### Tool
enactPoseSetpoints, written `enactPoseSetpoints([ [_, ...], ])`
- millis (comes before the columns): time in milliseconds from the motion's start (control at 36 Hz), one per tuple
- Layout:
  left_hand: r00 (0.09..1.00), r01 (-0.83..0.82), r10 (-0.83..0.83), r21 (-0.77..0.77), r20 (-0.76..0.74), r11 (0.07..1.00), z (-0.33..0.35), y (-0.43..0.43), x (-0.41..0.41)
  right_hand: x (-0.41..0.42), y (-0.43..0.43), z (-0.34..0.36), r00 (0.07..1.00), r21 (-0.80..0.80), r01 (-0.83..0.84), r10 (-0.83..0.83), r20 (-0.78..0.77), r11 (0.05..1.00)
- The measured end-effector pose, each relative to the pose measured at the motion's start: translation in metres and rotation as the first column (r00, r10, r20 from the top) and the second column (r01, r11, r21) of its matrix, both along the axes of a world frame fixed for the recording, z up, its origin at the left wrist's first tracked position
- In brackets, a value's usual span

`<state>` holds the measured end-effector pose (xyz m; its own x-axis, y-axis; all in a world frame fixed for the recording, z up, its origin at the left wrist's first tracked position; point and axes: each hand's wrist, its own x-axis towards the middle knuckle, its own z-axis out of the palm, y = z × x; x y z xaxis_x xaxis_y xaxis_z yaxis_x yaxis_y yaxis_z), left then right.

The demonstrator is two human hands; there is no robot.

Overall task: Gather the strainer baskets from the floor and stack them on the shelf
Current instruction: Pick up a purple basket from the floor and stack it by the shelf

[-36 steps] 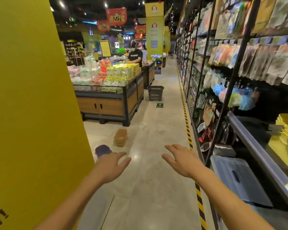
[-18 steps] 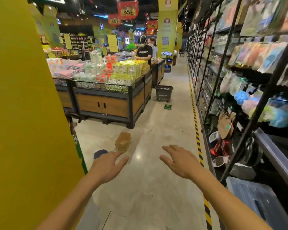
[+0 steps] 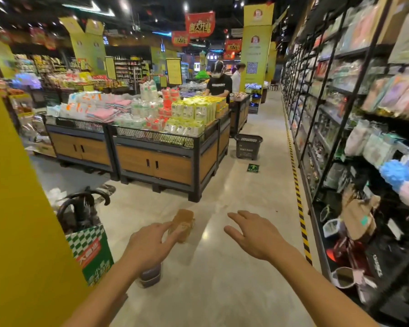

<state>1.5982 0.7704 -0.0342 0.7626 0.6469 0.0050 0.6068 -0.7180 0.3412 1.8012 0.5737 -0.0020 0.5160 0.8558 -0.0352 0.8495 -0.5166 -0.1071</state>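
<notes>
The polished grey floor (image 3: 210,291) carries a tan basket stack (image 3: 183,220), a dark basket stack (image 3: 151,278) nearer, a green carton (image 3: 90,253) and a black shopping basket (image 3: 248,147).

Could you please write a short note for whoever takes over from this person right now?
Left hand: open, empty, held out ahead. Right hand: open, empty.
Brown strainer baskets sit stacked on the floor ahead; a dark stack lies there too, partly under the left forearm.
Done: nothing picked up yet.
Left: gather both stacks and put them on the shelf rack at right.
</notes>
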Motion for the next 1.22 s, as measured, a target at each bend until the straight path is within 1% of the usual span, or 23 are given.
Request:
enactPoseSetpoints([
  [194,0.998,-0.058,0.059,0.037,-0.003,0.998,0.003,0.038,0.086,0.094,0.049,-0.006,0.999,0.031,-0.041,0.041,-0.001,0.999],
  [417,0.995,-0.097,0.096,0.017,0.030,0.995,0.009,0.066,0.203,0.219,0.091,0.010,0.997,0.068,-0.082,0.082,0.016,0.994],
  [667,0.992,-0.114,0.114,0.013,0.046,0.993,0.009,0.107,0.301,0.317,0.137,0.015,0.991,0.064,-0.132,0.133,-0.003,0.989],
  [806,0.988,-0.149,0.149,-0.004,0.047,0.989,0.002,0.151,0.328,0.350,0.191,0.009,0.987,0.055,-0.162,0.162,0.008,0.985],
  [972,0.979,-0.199,0.199,-0.015,0.047,0.980,-0.006,0.225,0.340,0.369,0.287,-0.003,0.974,0.016,-0.224,0.224,0.022,0.974],
  [1111,0.960,-0.272,0.274,-0.028,0.064,0.962,-0.023,0.305,0.332,0.367,0.389,-0.015,0.950,-0.013,-0.305,0.305,0.062,0.952],
  [1222,0.935,-0.351,0.353,-0.041,0.034,0.935,-0.032,0.359,0.310,0.356,0.465,-0.027,0.913,-0.069,-0.398,0.402,0.064,0.915],
])
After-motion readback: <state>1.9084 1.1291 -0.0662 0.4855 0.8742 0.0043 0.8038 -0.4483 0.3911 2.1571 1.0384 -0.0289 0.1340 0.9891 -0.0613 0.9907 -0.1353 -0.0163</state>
